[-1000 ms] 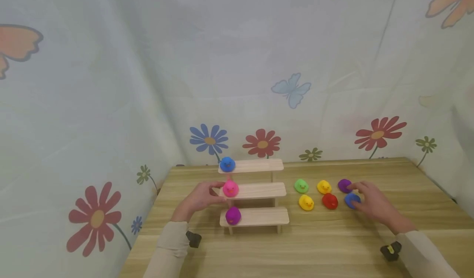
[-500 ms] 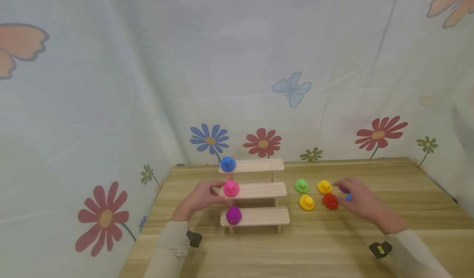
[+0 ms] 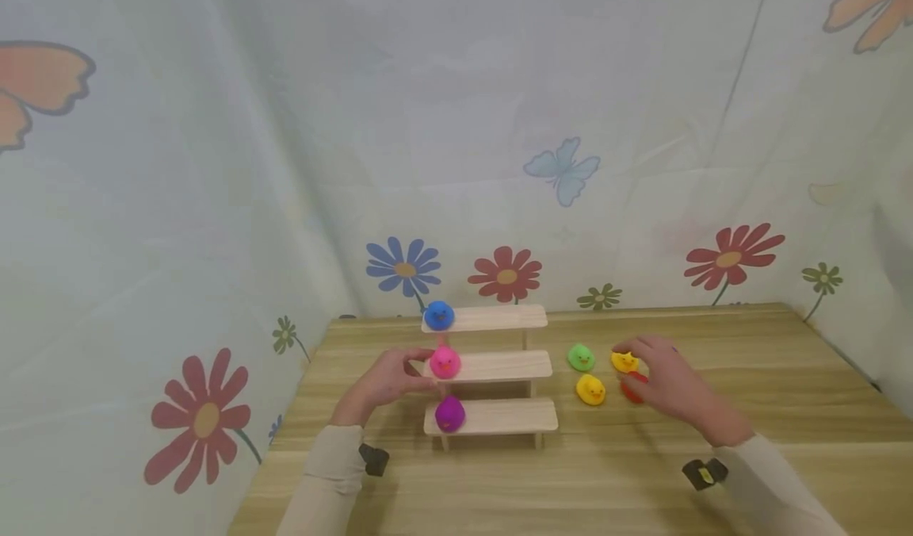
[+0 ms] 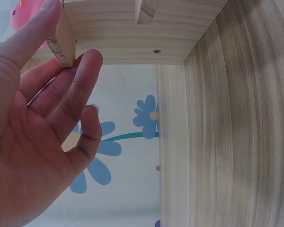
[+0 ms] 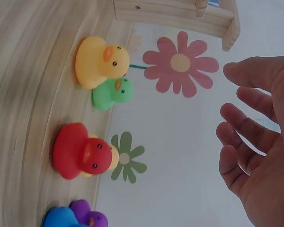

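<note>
My left hand (image 3: 385, 377) grips the left end of the middle step of a three-tier wooden stand (image 3: 506, 366), thumb in front and fingers behind. Right by it sits a pink rubber duck (image 3: 445, 363). A blue duck (image 3: 438, 315) stands on the top step and a purple duck (image 3: 450, 415) on the bottom one. My right hand (image 3: 670, 381), holding nothing, hovers with spread fingers over a red duck (image 5: 80, 151) and the rear yellow duck (image 3: 625, 361). Another blue duck (image 5: 59, 218) and purple duck (image 5: 87, 213) show in the right wrist view, mostly hidden from the head.
Between the stand and my right hand, a green duck (image 3: 581, 357) and a front yellow duck (image 3: 590, 390) sit on the wooden table (image 3: 542, 488). A flowered cloth (image 3: 456, 124) hangs behind the table.
My right hand has moved left, from the blue and purple ducks across to above the red and rear yellow ones. The left hand keeps its hold on the stand.
</note>
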Tool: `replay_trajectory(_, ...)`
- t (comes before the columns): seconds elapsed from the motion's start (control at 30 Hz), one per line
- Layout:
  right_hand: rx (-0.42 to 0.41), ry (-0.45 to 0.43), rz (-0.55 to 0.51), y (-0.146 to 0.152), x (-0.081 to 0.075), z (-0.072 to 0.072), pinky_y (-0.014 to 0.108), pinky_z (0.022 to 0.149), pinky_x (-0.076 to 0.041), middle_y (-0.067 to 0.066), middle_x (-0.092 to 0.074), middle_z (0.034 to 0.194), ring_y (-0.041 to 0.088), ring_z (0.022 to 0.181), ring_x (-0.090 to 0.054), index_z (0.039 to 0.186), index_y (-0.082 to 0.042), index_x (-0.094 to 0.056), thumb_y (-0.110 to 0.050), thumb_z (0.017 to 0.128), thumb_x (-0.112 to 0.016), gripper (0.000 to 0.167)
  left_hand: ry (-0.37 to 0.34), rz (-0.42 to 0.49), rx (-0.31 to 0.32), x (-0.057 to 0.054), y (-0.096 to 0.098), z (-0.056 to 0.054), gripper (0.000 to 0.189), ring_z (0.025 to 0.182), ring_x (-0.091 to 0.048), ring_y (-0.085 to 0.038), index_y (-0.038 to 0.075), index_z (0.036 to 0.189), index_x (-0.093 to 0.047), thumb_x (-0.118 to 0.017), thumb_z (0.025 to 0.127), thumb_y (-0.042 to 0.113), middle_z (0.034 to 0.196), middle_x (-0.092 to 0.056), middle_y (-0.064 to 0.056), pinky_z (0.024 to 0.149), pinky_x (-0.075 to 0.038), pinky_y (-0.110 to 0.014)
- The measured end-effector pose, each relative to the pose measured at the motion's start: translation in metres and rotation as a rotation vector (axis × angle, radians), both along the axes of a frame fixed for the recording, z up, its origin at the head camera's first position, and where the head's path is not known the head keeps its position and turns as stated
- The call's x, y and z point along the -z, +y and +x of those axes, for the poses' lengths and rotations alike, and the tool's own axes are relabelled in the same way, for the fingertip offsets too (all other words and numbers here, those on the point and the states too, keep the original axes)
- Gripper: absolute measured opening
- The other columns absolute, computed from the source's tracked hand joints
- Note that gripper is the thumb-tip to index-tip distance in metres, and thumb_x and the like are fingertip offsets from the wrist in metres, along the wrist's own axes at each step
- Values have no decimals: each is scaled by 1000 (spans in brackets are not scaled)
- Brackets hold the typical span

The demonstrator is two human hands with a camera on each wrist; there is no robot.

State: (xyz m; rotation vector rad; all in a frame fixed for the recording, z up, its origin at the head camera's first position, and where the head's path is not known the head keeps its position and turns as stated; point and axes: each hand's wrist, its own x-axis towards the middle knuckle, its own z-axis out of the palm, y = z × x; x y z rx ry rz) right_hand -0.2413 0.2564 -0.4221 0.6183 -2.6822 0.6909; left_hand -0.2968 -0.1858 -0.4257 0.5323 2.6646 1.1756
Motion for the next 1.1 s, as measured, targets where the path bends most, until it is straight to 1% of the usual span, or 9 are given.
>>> replay_trajectory(0.2, -43, 18, -26, -12, -1, -3, 49, 84, -49, 9, -60, 110, 31, 103, -54, 111, -7, -61, -11, 80, -73, 33, -10, 9, -12, 0, 0, 0, 57, 81, -62, -14, 15, 126, -59, -79, 75, 31, 121, -61, -6, 67, -51, -31)
replay_trajectory(0.27, -43, 18, -25, -16, -2, -3, 47, 82, -50, 8, -61, 109, 29, 101, -55, 111, -8, -61, -12, 81, -73, 33, -11, 9, -16, 0, 0, 0, 57, 81, -61, -14, 16, 126, -60, -79, 75, 31, 121, -61, -5, 67, -51, -31)
replay_trajectory(0.47, -68, 20, -51, -33, -6, -5, 43, 76, -51, 6, -61, 107, 27, 94, -57, 111, -7, -61, -11, 81, -73, 33, -5, 8, -14, 0, -1, -1, 56, 80, -61, -14, 17, 125, -60, -79, 75, 32, 120, -61, -4, 67, -51, -31)
replay_trajectory(0.63, -117, 113, -51, -50, -8, -10, 39, 73, -49, 4, -62, 102, 23, 87, -57, 108, -7, -63, -10, 79, -75, 31, 2, 5, -8, -1, -1, 0, 56, 80, -61, -14, 16, 125, -60, -79, 75, 32, 119, -61, -5, 67, -51, -31)
replay_trajectory(0.7, -144, 133, -62, -57, -10, -11, 38, 72, -49, 4, -63, 100, 20, 85, -57, 107, -6, -63, -9, 79, -74, 30, -2, 7, -9, -2, -1, 0, 56, 80, -61, -14, 16, 125, -60, -79, 75, 32, 119, -61, -5, 67, -51, -31)
replay_trajectory(0.87, -184, 114, -99, -76, -16, -12, 37, 73, -49, 6, -63, 100, 18, 85, -56, 107, -6, -63, -10, 81, -72, 28, -19, 11, -12, -1, 0, -1, 56, 80, -61, -14, 17, 126, -60, -79, 75, 32, 120, -61, -4, 68, -51, -31)
replay_trajectory(0.97, -216, 120, -129, -89, -19, -12, 37, 74, -48, 7, -64, 100, 22, 84, -57, 107, -6, -63, -10, 81, -72, 27, -16, 15, -7, -1, 0, -1, 56, 80, -62, -14, 17, 126, -60, -79, 75, 32, 121, -61, -5, 69, -51, -31)
replay_trajectory(1.1, -259, 109, -128, -107, -23, -13, 35, 75, -48, 6, -64, 100, 21, 85, -56, 106, -8, -62, -11, 83, -71, 25, -21, 12, -13, -2, 0, 0, 56, 81, -62, -16, 17, 126, -60, -79, 76, 30, 121, -61, -5, 69, -51, -31)
